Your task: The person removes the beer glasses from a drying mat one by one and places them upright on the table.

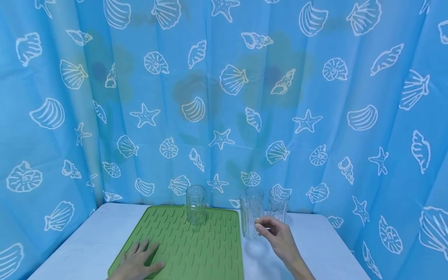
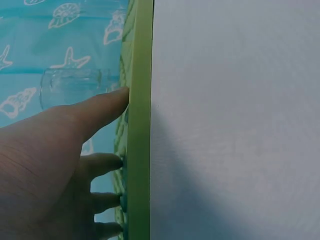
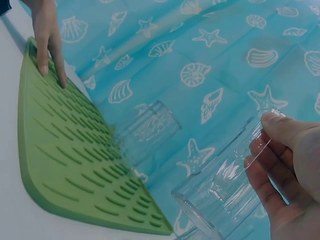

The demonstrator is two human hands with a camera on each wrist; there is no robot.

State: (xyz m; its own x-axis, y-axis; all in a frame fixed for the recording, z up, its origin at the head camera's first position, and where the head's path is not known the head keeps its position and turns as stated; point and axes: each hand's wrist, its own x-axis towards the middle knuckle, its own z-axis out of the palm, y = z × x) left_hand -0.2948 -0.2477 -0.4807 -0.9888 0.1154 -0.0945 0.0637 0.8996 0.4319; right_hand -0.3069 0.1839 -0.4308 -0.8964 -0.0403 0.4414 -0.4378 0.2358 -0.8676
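Observation:
My right hand (image 1: 279, 238) pinches a clear drinking glass (image 3: 220, 185) between thumb and fingertips, at the right of the mat. Whether that glass touches the table is hard to tell. My left hand (image 1: 137, 261) rests on the green ridged drying mat (image 1: 210, 249), near its left front, with fingers spread. In the left wrist view the thumb and fingertips meet the mat's surface. Another clear glass (image 1: 196, 205) stands upright on the back of the mat.
Behind the held glass stands one more clear glass (image 1: 257, 192), partly hidden by it. A further glass (image 1: 279, 204) is to its right. All this is on a white table (image 1: 311, 241). A blue curtain (image 1: 224, 116) with white seashell prints hangs directly behind the table's back edge.

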